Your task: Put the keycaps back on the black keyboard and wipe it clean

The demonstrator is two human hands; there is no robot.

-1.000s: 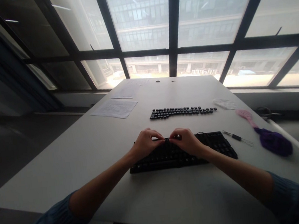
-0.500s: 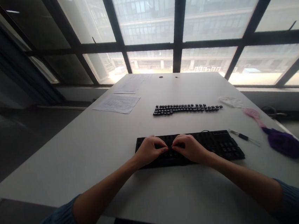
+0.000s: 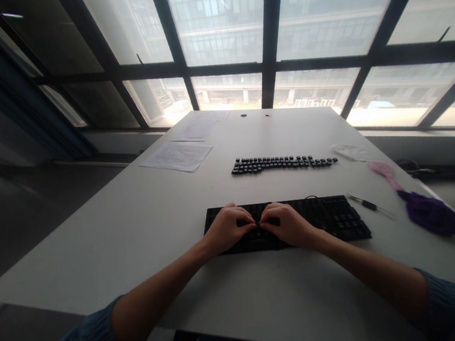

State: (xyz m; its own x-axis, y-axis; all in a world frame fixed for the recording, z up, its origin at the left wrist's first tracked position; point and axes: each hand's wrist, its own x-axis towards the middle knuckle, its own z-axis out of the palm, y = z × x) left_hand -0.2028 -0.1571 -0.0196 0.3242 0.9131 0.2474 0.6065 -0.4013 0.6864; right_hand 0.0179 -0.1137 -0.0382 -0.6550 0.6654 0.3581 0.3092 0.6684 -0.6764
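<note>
A black keyboard lies lengthwise on the white table in front of me, with keycaps in place at its right end. My left hand is over its left half, thumb and forefinger pinched together. Facing it, my right hand makes the same pinch, and the fingertips of both hands nearly meet just above the keys. Whatever is between them is too small and dark against the keyboard to make out. Beyond the keyboard, loose black keycaps are laid out in rows.
Right of the keyboard lies a keycap puller with wire ends. Farther right are a purple and pink cloth bag and a clear plastic bag. Printed sheets lie at the back left of the table. Windows stand behind.
The view has tilted very slightly, so everything sits a little higher or lower in it. Both hands keep their pinch at the same spot, fingertips a touch closer together.
</note>
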